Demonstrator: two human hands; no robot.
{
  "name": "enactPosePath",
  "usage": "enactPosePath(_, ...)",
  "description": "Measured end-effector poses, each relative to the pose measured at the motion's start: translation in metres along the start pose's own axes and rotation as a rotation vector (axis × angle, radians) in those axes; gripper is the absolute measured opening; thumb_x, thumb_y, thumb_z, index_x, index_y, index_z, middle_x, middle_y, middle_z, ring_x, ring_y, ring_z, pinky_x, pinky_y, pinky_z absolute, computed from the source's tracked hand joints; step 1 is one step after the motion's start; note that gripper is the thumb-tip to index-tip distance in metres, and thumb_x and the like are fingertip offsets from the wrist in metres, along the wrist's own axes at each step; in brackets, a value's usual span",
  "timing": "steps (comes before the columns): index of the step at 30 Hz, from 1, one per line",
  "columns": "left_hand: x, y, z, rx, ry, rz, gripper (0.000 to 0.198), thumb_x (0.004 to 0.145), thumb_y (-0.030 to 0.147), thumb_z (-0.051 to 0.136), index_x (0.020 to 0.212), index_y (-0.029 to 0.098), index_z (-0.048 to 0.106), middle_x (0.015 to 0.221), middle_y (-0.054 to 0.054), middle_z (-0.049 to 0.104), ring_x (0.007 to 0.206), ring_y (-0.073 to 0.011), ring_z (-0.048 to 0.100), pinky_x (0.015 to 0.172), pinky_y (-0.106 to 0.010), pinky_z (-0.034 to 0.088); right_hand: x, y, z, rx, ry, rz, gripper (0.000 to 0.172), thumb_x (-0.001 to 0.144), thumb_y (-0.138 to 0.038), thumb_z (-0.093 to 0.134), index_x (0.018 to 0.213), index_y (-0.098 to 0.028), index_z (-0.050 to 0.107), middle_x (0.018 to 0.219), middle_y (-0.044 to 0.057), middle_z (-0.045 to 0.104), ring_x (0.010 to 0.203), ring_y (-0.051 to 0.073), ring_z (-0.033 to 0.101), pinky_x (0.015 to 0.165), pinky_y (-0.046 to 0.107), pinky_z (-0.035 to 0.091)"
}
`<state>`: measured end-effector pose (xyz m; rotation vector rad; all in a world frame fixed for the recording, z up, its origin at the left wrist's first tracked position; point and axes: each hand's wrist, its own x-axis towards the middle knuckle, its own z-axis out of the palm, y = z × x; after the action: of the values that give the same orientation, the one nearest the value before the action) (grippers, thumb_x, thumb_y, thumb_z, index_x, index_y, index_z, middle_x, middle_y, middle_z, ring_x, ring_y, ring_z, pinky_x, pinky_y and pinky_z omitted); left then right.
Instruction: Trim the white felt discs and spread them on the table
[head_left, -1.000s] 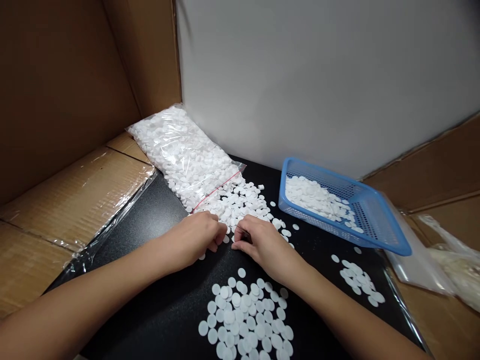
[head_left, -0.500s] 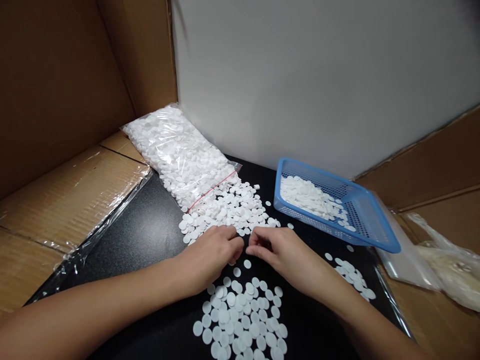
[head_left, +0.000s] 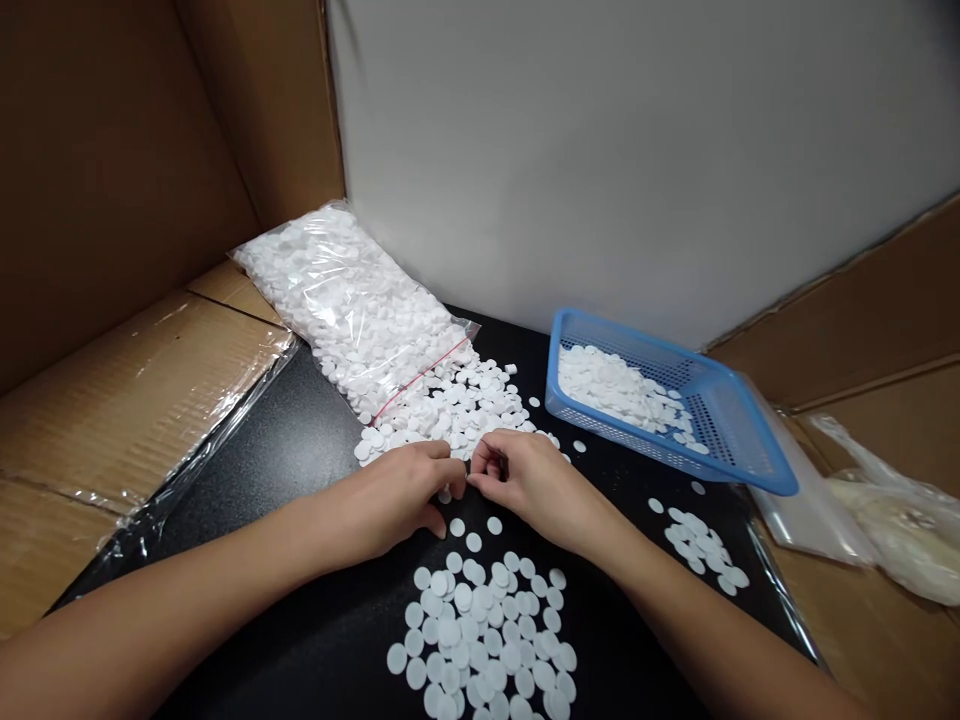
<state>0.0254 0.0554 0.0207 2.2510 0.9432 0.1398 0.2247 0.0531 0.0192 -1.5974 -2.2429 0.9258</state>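
Observation:
My left hand (head_left: pixel 397 500) rests low over the near edge of a pile of small white round discs (head_left: pixel 480 405), its fingers bent and its thumb apart from them. A single disc (head_left: pixel 445 495) shows just under its fingertips. Right beside it, my right hand (head_left: pixel 525 480) has thumb and forefinger brought together in a pinch; whatever is between the tips is too small to make out. Several loose discs (head_left: pixel 494 525) lie below the hands, above a spread-out group of white discs (head_left: pixel 491 640) nearest me.
A clear zip bag (head_left: pixel 352 310) full of discs spills onto the black tabletop (head_left: pixel 300 440). To the right stands a blue basket (head_left: pixel 757 440) holding discs, with a small cluster of discs (head_left: pixel 697 540) in front. Cardboard (head_left: pixel 112 400) and a plastic bag (head_left: pixel 900 530) flank the table.
Both hands have shifted slightly left and up toward the pile. The left thumb has spread away from its fingers, and another single disc now shows below the left hand.

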Motion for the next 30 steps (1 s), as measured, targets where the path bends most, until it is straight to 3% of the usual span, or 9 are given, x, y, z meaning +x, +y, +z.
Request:
enactPosePath(8, 0.000, 0.006, 0.006, 0.110, 0.022, 0.070, 0.014, 0.082, 0.008, 0.074, 0.088, 0.019, 0.066, 0.089, -0.001, 0.055, 0.082, -0.0190, 0.057, 0.068, -0.027, 0.040, -0.026, 0.013, 0.002, 0.006, 0.125, -0.108, 0.015, 0.087, -0.009, 0.060, 0.078, -0.021, 0.058, 0.078, 0.000, 0.060, 0.067, 0.015, 0.055, 0.059, 0.025, 0.041)
enactPosePath(11, -0.001, 0.010, 0.007, 0.021, 0.011, -0.015, 0.017, 0.080, 0.003, 0.071, 0.084, 0.018, 0.065, 0.091, 0.000, 0.056, 0.081, -0.0173, 0.058, 0.068, -0.026, 0.041, -0.018, 0.008, 0.005, 0.000, 0.164, -0.087, 0.009, 0.092, -0.016, 0.060, 0.084, -0.021, 0.062, 0.081, 0.001, 0.062, 0.071, 0.016, 0.057, 0.065, 0.028, 0.043)
enactPosePath(16, -0.002, 0.009, 0.007, -0.031, 0.032, -0.043, 0.015, 0.078, 0.004, 0.069, 0.077, 0.018, 0.064, 0.089, 0.000, 0.057, 0.077, -0.0162, 0.058, 0.066, -0.025, 0.041, 0.005, -0.004, 0.005, -0.019, 0.061, 0.005, 0.013, 0.083, -0.010, 0.065, 0.075, -0.020, 0.065, 0.073, -0.001, 0.063, 0.066, 0.014, 0.056, 0.059, 0.026, 0.039)
enactPosePath(20, 0.001, 0.009, 0.006, 0.022, 0.132, 0.024, 0.015, 0.079, 0.003, 0.066, 0.077, 0.018, 0.064, 0.083, 0.000, 0.057, 0.078, -0.0164, 0.056, 0.068, -0.026, 0.041, 0.008, -0.003, 0.001, 0.027, 0.032, 0.015, 0.013, 0.079, -0.011, 0.067, 0.070, -0.020, 0.064, 0.060, -0.006, 0.056, 0.054, 0.011, 0.050, 0.050, 0.022, 0.034)
enactPosePath(24, 0.005, 0.012, 0.014, 0.255, 0.285, 0.136, 0.012, 0.086, 0.005, 0.062, 0.082, 0.017, 0.064, 0.081, -0.002, 0.059, 0.079, -0.0193, 0.053, 0.071, -0.030, 0.040, -0.011, 0.008, 0.002, -0.022, 0.138, -0.016, 0.013, 0.083, -0.010, 0.061, 0.075, -0.021, 0.059, 0.073, -0.002, 0.058, 0.063, 0.013, 0.050, 0.057, 0.025, 0.036)
enactPosePath(27, 0.006, 0.013, 0.022, 0.319, 0.235, 0.204, 0.014, 0.090, 0.008, 0.062, 0.078, 0.016, 0.065, 0.081, -0.004, 0.061, 0.080, -0.0204, 0.054, 0.072, -0.032, 0.039, -0.033, 0.018, 0.004, -0.103, 0.163, -0.104, 0.015, 0.084, -0.008, 0.056, 0.077, -0.021, 0.056, 0.078, -0.001, 0.058, 0.062, 0.013, 0.050, 0.055, 0.025, 0.036)
enactPosePath(30, 0.007, 0.010, 0.018, 0.143, 0.155, 0.148, 0.014, 0.087, 0.007, 0.067, 0.077, 0.017, 0.067, 0.081, -0.002, 0.061, 0.079, -0.0184, 0.057, 0.073, -0.030, 0.040, -0.045, 0.022, 0.001, -0.036, 0.088, -0.147, 0.016, 0.087, -0.009, 0.054, 0.079, -0.022, 0.056, 0.080, 0.000, 0.060, 0.065, 0.014, 0.055, 0.058, 0.025, 0.041)
